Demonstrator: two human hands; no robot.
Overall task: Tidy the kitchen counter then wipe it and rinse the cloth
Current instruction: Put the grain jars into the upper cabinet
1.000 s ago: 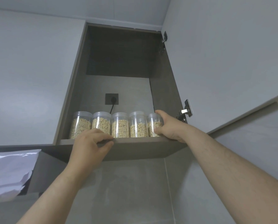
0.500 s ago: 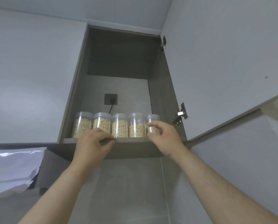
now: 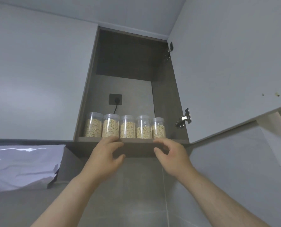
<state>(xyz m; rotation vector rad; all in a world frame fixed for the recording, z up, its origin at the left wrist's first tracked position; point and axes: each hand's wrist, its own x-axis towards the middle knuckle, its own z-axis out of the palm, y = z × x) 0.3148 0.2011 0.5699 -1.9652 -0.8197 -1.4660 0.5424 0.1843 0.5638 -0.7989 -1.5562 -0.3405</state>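
Jars, five: clear smooth plastic, cloudy plastic lids; dry, pale, flaky contents.
Cabinet: matt brown wood-look board, fine grain.
Door: smooth matt pale laminate.
Hinges, two: bright polished metal.
Socket plate: dark matt plastic; black smooth cable.
Wall tiles: grey, matt.
Sheet, left: white, glossy, creased film.
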